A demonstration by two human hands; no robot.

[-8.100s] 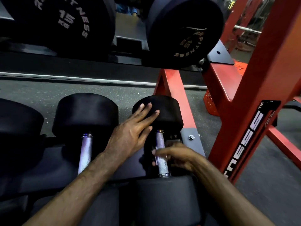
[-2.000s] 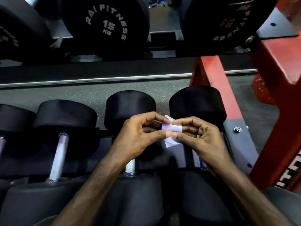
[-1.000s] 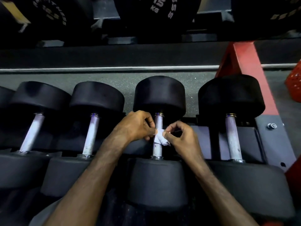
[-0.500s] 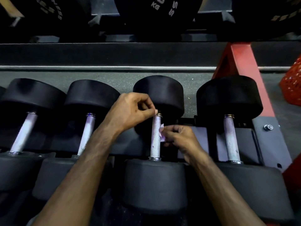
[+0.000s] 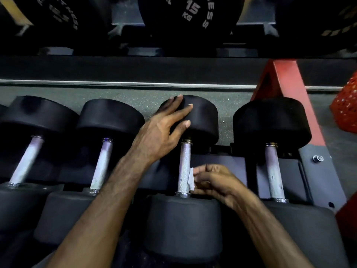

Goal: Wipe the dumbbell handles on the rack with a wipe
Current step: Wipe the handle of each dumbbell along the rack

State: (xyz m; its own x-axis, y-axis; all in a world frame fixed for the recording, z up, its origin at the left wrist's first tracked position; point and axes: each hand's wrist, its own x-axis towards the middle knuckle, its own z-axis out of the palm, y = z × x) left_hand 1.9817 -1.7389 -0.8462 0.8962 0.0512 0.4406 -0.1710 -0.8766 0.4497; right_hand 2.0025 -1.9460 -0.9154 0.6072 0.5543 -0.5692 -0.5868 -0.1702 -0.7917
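Dim, uneven light — black rubber sinks into deep shadow while the steel handles (image 5: 184, 167) catch pale glare; wide-angle bending and soft blur mark the edges.

The rack (image 5: 326, 182) has a dark grey shelf and a red leg (image 5: 286, 82) at the right. A bolt (image 5: 317, 158) sits in the grey plate near that leg. Four black dumbbells lie side by side on the shelf, each with a silver handle pointing away from the person: the first dumbbell (image 5: 25, 157), the second dumbbell (image 5: 101, 163), the third dumbbell (image 5: 184, 165) and the fourth dumbbell (image 5: 273, 171). Under the rack is a speckled grey floor (image 5: 119, 94). A higher shelf (image 5: 135, 68) carries big black weights (image 5: 193, 16), one marked 15 KG.
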